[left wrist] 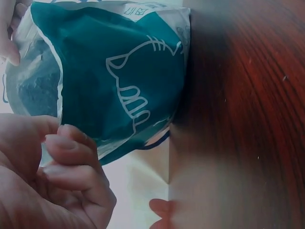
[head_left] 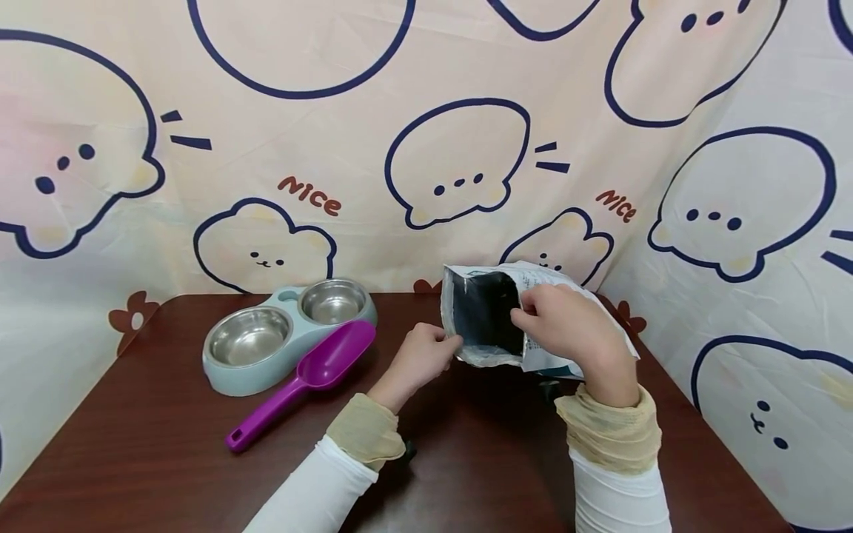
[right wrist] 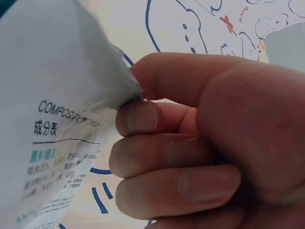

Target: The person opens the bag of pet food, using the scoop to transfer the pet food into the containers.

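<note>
Teal and white, the pet-food bag (head_left: 526, 318) stands right of centre in the head view, on the dark wooden table (head_left: 166, 459), its mouth pulled open toward the camera so the dark inside shows. The left hand (head_left: 420, 355) pinches the bag's left edge with curled fingers; the left wrist view shows the fingertips (left wrist: 71, 157) against the teal face with its white cat outline. The right hand (head_left: 566, 326) pinches the opposite rim between thumb and forefinger, the printed back panel (right wrist: 52, 143) beside it. Left of centre lies a purple scoop (head_left: 313, 374), touching a pale blue double feeder (head_left: 266, 374) with two steel bowls.
</note>
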A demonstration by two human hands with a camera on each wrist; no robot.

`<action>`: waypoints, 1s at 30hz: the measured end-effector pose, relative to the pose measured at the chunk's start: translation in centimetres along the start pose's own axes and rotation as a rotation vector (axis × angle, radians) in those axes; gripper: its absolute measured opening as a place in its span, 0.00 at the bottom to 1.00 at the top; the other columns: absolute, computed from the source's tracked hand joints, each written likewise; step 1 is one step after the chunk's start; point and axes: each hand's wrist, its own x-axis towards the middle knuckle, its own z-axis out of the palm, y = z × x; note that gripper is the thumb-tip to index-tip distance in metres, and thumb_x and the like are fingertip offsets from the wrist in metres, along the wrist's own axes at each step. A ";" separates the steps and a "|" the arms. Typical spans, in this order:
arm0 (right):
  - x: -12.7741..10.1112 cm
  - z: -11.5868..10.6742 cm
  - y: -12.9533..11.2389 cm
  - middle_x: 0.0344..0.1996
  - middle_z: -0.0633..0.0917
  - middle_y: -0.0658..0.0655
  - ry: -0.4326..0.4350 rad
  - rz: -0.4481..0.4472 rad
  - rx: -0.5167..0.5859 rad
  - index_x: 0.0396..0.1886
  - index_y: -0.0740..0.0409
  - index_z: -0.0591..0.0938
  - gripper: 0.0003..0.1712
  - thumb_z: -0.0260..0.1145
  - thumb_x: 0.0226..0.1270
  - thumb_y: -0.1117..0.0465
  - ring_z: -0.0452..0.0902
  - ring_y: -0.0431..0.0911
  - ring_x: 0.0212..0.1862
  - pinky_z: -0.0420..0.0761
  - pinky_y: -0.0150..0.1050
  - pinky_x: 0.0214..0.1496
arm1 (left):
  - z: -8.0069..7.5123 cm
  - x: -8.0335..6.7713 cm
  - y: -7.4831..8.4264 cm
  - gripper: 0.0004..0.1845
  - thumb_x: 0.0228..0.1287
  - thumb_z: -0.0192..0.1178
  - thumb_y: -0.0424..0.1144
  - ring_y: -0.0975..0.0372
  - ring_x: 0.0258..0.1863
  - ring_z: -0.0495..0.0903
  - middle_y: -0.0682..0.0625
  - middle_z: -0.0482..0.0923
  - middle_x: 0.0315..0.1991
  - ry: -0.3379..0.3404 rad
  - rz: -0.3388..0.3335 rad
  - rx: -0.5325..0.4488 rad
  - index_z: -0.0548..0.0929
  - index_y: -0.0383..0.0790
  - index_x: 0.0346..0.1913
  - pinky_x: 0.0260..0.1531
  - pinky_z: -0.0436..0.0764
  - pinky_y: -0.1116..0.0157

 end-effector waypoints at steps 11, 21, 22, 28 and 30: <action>0.1 -0.2 0.4 0.15 0.71 0.51 0.004 -0.012 0.022 0.21 0.53 0.79 0.20 0.58 0.78 0.59 0.69 0.46 0.22 0.72 0.39 0.30 | -1.1 -0.4 0.5 0.22 0.82 0.57 0.48 0.60 0.23 0.78 0.47 0.84 0.25 -0.016 0.029 0.084 0.88 0.35 0.33 0.29 0.79 0.65; -0.2 -0.3 1.0 0.17 0.73 0.53 0.028 -0.006 0.034 0.24 0.54 0.82 0.18 0.60 0.78 0.59 0.72 0.47 0.26 0.73 0.39 0.30 | -6.2 -3.0 2.0 0.14 0.77 0.65 0.47 0.53 0.48 0.87 0.46 0.90 0.49 0.045 0.192 0.447 0.87 0.41 0.55 0.54 0.87 0.53; -0.2 -0.3 1.0 0.17 0.74 0.53 0.027 -0.008 0.039 0.24 0.54 0.83 0.18 0.60 0.78 0.59 0.72 0.47 0.26 0.73 0.38 0.30 | -7.2 -3.5 2.0 0.16 0.77 0.65 0.47 0.52 0.53 0.87 0.44 0.90 0.53 0.054 0.198 0.490 0.86 0.40 0.57 0.59 0.86 0.50; -0.3 -0.5 1.1 0.18 0.75 0.53 0.024 -0.009 0.045 0.26 0.55 0.84 0.17 0.60 0.79 0.59 0.72 0.47 0.27 0.74 0.38 0.31 | -14.3 -7.4 0.6 0.32 0.74 0.68 0.51 0.38 0.70 0.77 0.35 0.81 0.68 0.037 0.139 0.679 0.77 0.34 0.72 0.70 0.78 0.36; -0.4 -0.7 1.1 0.18 0.74 0.53 0.020 -0.005 0.049 0.27 0.55 0.84 0.17 0.60 0.79 0.59 0.72 0.47 0.27 0.73 0.38 0.31 | -16.3 -8.5 -0.3 0.34 0.71 0.71 0.51 0.36 0.69 0.76 0.33 0.81 0.68 0.012 0.098 0.718 0.77 0.33 0.71 0.69 0.77 0.34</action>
